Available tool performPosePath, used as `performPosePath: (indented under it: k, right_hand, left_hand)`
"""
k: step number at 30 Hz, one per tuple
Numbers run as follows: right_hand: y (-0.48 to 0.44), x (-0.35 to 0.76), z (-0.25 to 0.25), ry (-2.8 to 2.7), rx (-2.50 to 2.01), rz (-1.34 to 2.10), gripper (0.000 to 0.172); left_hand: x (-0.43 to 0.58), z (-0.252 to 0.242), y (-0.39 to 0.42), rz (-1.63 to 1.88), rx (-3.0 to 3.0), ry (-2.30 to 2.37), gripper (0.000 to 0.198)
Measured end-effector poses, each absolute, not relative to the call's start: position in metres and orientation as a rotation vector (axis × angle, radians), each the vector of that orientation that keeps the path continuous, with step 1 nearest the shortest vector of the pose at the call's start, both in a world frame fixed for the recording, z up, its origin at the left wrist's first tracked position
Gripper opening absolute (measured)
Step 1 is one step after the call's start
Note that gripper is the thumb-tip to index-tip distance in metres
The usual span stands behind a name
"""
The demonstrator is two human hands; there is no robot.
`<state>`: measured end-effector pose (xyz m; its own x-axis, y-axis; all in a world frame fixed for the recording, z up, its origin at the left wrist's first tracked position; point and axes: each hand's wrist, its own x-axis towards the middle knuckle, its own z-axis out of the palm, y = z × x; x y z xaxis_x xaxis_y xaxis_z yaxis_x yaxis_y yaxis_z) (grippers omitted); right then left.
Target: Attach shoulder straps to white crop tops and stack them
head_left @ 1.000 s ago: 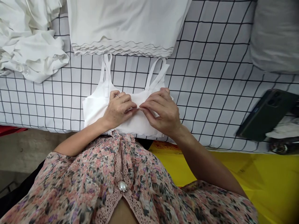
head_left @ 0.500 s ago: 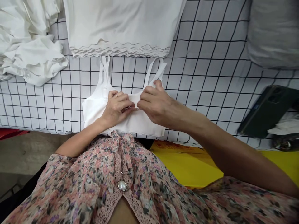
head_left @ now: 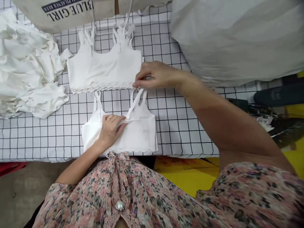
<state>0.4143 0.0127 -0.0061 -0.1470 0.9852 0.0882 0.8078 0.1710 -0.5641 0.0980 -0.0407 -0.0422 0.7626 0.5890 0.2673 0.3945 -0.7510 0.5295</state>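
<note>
A white strappy bra top (head_left: 142, 134) lies flat on the checked cloth, straps pointing away from me and scalloped hem toward me. My left hand (head_left: 111, 129) is on its upper edge, with fingers bent and thumb close below them, gripping the fabric near the middle. My right hand (head_left: 152, 76) is beyond the top's right shoulder strap (head_left: 136, 103). Its thumb and index fingertip come together at the strap's upper end; the exact contact is partly hidden. Just beyond lies a neat stack of similar white bra tops (head_left: 102, 68), and the right hand overlaps its lower right corner.
A heap of crumpled white garments (head_left: 28, 69) sits at the left. A cardboard box (head_left: 71, 15) stands at the back. A large pale bag (head_left: 232, 41) fills the far right. Dark items, including a dark bottle-shaped object (head_left: 277, 95), lie at the right edge. Something yellow (head_left: 185, 171) shows below the table.
My right hand has left the middle of the bra top and moved away from me to the right strap. The left hand stays on the upper edge. The view has shifted, showing more of the table's back.
</note>
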Motion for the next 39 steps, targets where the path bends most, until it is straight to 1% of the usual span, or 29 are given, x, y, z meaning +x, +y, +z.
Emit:
performPosePath:
  k: [3,9,11,13,14,17,21,24,26,28,29,32,34,36,39]
  right_hand:
    - [0.019,0.416,-0.008,-2.097,-1.662,0.744,0.034]
    - [0.022,0.416,-0.032,-2.051,-1.655,0.701,0.028]
    - [0.019,0.418,-0.034,-2.047,-1.664,0.649,0.022]
    - [0.003,0.411,-0.029,-2.001,-1.703,0.506,0.018]
    - [-0.011,0.402,-0.025,-1.971,-1.726,0.425,0.022]
    - [-0.074,0.345,-0.013,-1.947,-1.755,0.280,0.045]
    - [-0.163,0.252,-0.023,-2.122,-1.711,0.325,0.072]
    - [-0.205,0.229,-0.044,-2.134,-1.896,0.417,0.084]
    - [-0.226,0.240,-0.053,-2.075,-2.036,0.403,0.086]
    - [-0.244,0.260,-0.056,-2.022,-2.100,0.340,0.083]
    - [-0.253,0.271,-0.057,-1.985,-2.105,0.295,0.080]
    - [-0.270,0.292,-0.058,-1.797,-2.084,0.140,0.065]
    - [-0.272,0.296,-0.061,-1.716,-2.058,0.087,0.059]
    - [-0.265,0.292,-0.065,-1.755,-2.030,0.093,0.060]
    - [-0.250,0.277,-0.068,-1.882,-1.986,0.111,0.070]
  left_hand:
    - [0.097,-0.044,-0.039,0.628,2.566,0.754,0.020]
    - [0.102,-0.050,-0.034,0.655,2.645,0.744,0.019]
    - [0.101,-0.047,-0.033,0.652,2.656,0.779,0.024]
    - [0.094,-0.038,-0.036,0.684,2.672,0.776,0.033]
    - [0.088,-0.033,-0.039,0.703,2.678,0.745,0.036]
    - [0.065,-0.018,-0.056,0.649,2.689,0.579,0.045]
    - [0.042,-0.023,-0.078,0.384,2.720,0.496,0.065]
    - [0.026,-0.038,-0.081,0.210,2.685,0.604,0.079]
    - [0.008,-0.043,-0.078,0.193,2.654,0.715,0.086]
    - [-0.016,-0.044,-0.074,0.253,2.636,0.824,0.084]
    - [-0.029,-0.043,-0.073,0.307,2.625,0.869,0.078]
    - [-0.059,-0.040,-0.071,0.572,2.569,1.005,0.052]
    - [-0.065,-0.040,-0.070,0.706,2.553,1.058,0.043]
    - [-0.057,-0.043,-0.069,0.672,2.608,1.022,0.044]
    - [-0.034,-0.051,-0.068,0.392,2.709,0.973,0.060]
